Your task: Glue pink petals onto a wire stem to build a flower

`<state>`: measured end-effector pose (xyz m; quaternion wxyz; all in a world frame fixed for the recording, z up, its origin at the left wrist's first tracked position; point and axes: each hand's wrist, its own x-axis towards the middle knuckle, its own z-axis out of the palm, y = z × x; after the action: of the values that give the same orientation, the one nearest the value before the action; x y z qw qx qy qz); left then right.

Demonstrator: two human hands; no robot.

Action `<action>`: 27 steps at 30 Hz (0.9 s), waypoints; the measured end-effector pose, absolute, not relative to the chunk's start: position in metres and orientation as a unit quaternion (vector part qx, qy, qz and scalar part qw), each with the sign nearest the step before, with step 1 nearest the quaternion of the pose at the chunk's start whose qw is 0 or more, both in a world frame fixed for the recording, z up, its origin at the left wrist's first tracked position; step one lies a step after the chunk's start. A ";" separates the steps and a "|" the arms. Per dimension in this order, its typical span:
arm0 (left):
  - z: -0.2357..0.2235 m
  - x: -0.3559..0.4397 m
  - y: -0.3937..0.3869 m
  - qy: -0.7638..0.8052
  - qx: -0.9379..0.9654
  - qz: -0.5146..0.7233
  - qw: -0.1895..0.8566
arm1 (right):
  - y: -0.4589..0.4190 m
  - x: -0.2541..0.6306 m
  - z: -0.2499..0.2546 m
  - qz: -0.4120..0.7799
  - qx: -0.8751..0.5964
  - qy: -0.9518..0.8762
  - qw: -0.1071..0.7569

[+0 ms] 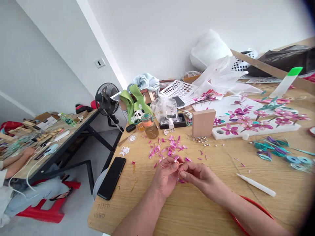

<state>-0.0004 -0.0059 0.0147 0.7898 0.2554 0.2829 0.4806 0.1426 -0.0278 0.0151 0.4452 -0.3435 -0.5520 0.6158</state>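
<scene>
Above the front of the wooden table, my left hand (163, 178) pinches a small pink flower (176, 158) with a white pearl bead at its middle. My right hand (198, 178) is closed beside it, thumb and forefinger pressed together close to the flower's base. What sits between those fingers is too small to make out. Just beyond my fingertips lie loose pink petals (169, 149) in a scattered pile. Small pearl beads (201, 140) are spread to their right. A white pen-shaped tool (257, 184) rests to the right of my right hand.
A black phone (112, 178) lies at the left edge. Behind the petals stand a glass jar (150, 129), a small dropper bottle (171, 125) and a wooden block (203, 123). Finished pink flowers stand in a white foam strip (265, 130). Another person's arm (18, 160) rests on the far-left table.
</scene>
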 end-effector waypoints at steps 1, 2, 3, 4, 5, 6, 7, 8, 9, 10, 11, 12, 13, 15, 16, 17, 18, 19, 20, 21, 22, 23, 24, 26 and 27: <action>0.015 0.000 -0.006 0.284 0.251 0.479 0.792 | -0.028 0.143 0.016 0.618 -0.346 -0.549 0.443; 0.015 0.000 -0.005 0.284 0.250 0.476 0.794 | -0.028 0.143 0.016 0.622 -0.347 -0.546 0.441; 0.015 0.000 -0.005 0.285 0.249 0.475 0.795 | -0.028 0.143 0.017 0.627 -0.347 -0.542 0.438; 0.014 -0.001 -0.004 0.286 0.249 0.475 0.794 | -0.028 0.144 0.018 0.632 -0.348 -0.539 0.434; 0.013 -0.001 -0.004 0.288 0.250 0.475 0.793 | -0.027 0.144 0.019 0.637 -0.348 -0.536 0.431; 0.012 -0.001 -0.003 0.288 0.252 0.474 0.793 | -0.027 0.144 0.019 0.642 -0.347 -0.533 0.428; 0.011 -0.001 -0.003 0.285 0.256 0.470 0.795 | -0.027 0.144 0.019 0.646 -0.346 -0.530 0.427; 0.010 0.000 -0.003 0.279 0.262 0.467 0.797 | -0.026 0.145 0.020 0.649 -0.344 -0.527 0.427; 0.010 0.000 -0.004 0.272 0.268 0.465 0.799 | -0.026 0.145 0.020 0.651 -0.342 -0.526 0.428; 0.009 0.001 -0.004 0.267 0.274 0.467 0.798 | -0.026 0.145 0.020 0.651 -0.341 -0.525 0.429; 0.009 0.001 -0.005 0.267 0.280 0.474 0.791 | -0.026 0.146 0.020 0.650 -0.343 -0.523 0.432; 0.009 0.001 -0.006 0.275 0.290 0.487 0.777 | -0.025 0.147 0.020 0.646 -0.349 -0.521 0.436; 0.009 0.001 -0.007 0.290 0.307 0.501 0.755 | -0.025 0.148 0.020 0.637 -0.358 -0.518 0.444; 0.011 0.000 -0.008 0.332 0.368 0.521 0.695 | -0.025 0.150 0.021 0.613 -0.384 -0.512 0.463; 0.012 -0.001 -0.009 0.352 0.413 0.522 0.658 | -0.024 0.151 0.022 0.601 -0.397 -0.509 0.471; 0.013 -0.003 -0.009 0.366 0.463 0.517 0.620 | -0.024 0.153 0.022 0.594 -0.405 -0.506 0.476; 0.014 -0.004 -0.008 0.374 0.510 0.510 0.583 | -0.023 0.154 0.022 0.592 -0.411 -0.502 0.479; 0.015 -0.006 -0.008 0.376 0.551 0.504 0.549 | -0.023 0.155 0.021 0.594 -0.413 -0.497 0.480; 0.016 -0.007 -0.007 0.373 0.585 0.498 0.521 | -0.022 0.156 0.021 0.600 -0.411 -0.489 0.482; 0.016 -0.009 -0.006 0.368 0.610 0.493 0.499 | -0.022 0.157 0.020 0.608 -0.405 -0.480 0.486; 0.016 -0.010 -0.005 0.363 0.629 0.489 0.483 | -0.021 0.157 0.019 0.618 -0.397 -0.468 0.491; 0.016 -0.010 -0.005 0.358 0.644 0.485 0.471 | -0.021 0.157 0.018 0.632 -0.387 -0.454 0.495; 0.015 -0.011 -0.004 0.354 0.657 0.479 0.462 | -0.020 0.157 0.017 0.647 -0.376 -0.439 0.498; 0.014 -0.011 -0.003 0.349 0.679 0.464 0.448 | -0.019 0.157 0.015 0.680 -0.352 -0.407 0.498; 0.015 -0.011 -0.004 0.349 0.687 0.456 0.446 | -0.019 0.157 0.015 0.694 -0.343 -0.393 0.496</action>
<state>-0.0108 -0.0036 0.0146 0.4456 0.6869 0.3485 0.4562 0.1571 -0.0191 0.0153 0.4962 -0.3434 -0.3931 0.6937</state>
